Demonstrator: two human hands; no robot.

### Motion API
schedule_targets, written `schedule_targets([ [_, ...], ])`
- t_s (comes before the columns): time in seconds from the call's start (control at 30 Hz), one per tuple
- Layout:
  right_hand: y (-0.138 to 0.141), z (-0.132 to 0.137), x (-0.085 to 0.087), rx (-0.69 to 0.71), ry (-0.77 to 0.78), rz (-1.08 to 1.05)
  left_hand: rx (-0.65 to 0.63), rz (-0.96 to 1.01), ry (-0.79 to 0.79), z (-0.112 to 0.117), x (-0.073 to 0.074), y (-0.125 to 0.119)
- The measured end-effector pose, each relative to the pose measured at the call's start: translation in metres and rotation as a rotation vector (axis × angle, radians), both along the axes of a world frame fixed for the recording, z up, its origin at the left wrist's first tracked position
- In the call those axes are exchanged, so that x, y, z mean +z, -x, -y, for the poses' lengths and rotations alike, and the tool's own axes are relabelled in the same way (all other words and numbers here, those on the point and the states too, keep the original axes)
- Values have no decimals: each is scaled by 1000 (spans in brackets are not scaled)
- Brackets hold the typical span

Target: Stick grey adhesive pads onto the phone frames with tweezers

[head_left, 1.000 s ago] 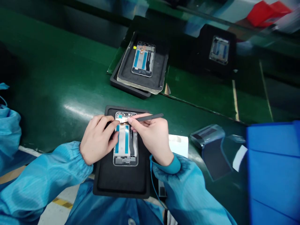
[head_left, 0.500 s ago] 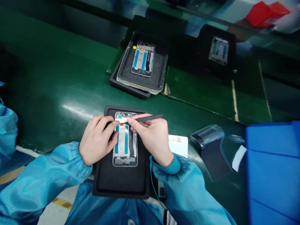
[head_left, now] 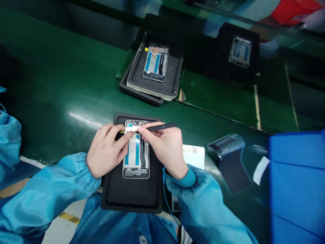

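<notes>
An opened smartphone (head_left: 132,159), its inside facing up with blue adhesive strips, lies in a black foam tray (head_left: 132,200) at the front. My right hand (head_left: 165,147) pinches black tweezers (head_left: 162,126), whose tip is over the upper part of the phone and hidden by my fingers. With bent fingers, my left hand (head_left: 108,147) bears on the phone's left side. Its index fingertip presses near the upper middle, close to the tweezers, and the thumb is at the left edge. A small yellow tab (head_left: 122,131) shows beside the phone's upper left.
Behind, a second opened phone (head_left: 156,62) lies on stacked black trays (head_left: 152,88). Farther right, another phone (head_left: 240,51) sits in a dark tray. To the right are a white sheet (head_left: 194,156), clear film pieces (head_left: 228,152) and a blue bin (head_left: 296,183). A person's blue sleeve (head_left: 8,135) is at left.
My left index fingertip has shifted right over the phone, closer to the tweezers. The yellow tab now shows at the phone's left edge. My right hand has barely moved; the view has shifted slightly.
</notes>
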State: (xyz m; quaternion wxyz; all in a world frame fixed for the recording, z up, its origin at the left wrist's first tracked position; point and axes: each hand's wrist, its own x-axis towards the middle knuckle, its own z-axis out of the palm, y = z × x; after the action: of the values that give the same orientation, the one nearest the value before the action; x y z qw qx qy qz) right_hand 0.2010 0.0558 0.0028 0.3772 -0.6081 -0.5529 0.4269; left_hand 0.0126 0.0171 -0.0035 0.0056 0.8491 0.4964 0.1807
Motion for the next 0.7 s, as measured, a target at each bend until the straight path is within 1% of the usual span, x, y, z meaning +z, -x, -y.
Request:
schedule_targets([
  [0.07, 0, -1, 0, 1, 4, 2, -8, -65, -27, 1, 1, 0],
  [0.13, -2, -1, 2, -34, 2, -26, -22, -139, -50, 2, 4, -1],
  [0.23, -10, 2, 11, -148, -43, -95, -61, -223, -75, 1, 9, -1],
  [0.3, -19, 11, 19, -218, -85, -109, -79, -247, -73, 0, 11, 0],
  [0.33, -25, 18, 23, -246, -99, -101, -54, -240, -63, 0, 11, 2],
  [0.37, -31, 25, 27, -266, -104, -86, 10, -220, -49, 1, 11, 3],
  [0.43, -44, 43, 31, -296, -96, -43, 206, -176, 5, 4, 11, 5],
  [0.5, -56, 61, 32, -302, -79, -15, 384, -195, 114, 9, 11, 4],
  [0.53, -61, 70, 31, -299, -64, -8, 433, -234, 191, 10, 12, 4],
  [0.63, -74, 90, 28, -296, -25, -24, 474, -358, 432, 8, 19, 6],
  [0.7, -83, 100, 26, -304, -16, -56, 508, -412, 520, -1, 25, 18],
])
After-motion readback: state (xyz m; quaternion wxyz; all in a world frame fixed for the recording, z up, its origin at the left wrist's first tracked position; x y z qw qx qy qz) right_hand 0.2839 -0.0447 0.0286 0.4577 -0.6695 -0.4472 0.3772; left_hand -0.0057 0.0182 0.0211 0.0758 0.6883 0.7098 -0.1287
